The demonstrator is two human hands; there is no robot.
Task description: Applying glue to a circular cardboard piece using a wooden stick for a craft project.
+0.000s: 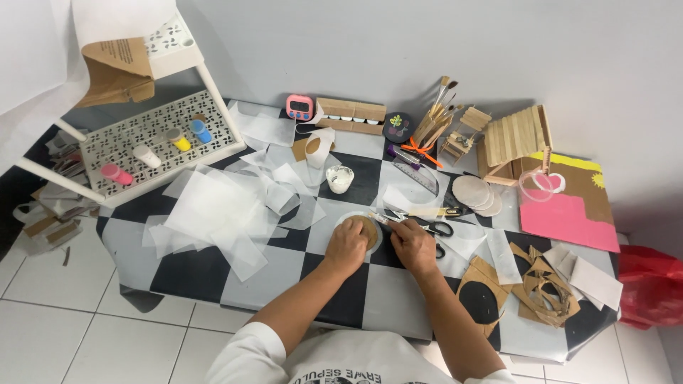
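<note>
A round brown cardboard disc (368, 229) lies on a white paper circle (351, 216) on the black-and-white checkered table cover (213, 274). My left hand (346, 246) presses down on the disc's left part. My right hand (413, 244) holds a small brush (380, 218), its tip touching the disc's upper right edge. A small white cup of paste (339, 178) stands just beyond the disc.
Sheets of white paper (220, 210) cover the table's left. Black-handled scissors (434, 229), stacked cardboard discs (475, 193), cardboard scraps (537, 284) and a pink sheet (565, 220) lie right. A white rack with paint bottles (153, 146), a stick house (516, 139) and brushes (440, 114) stand behind.
</note>
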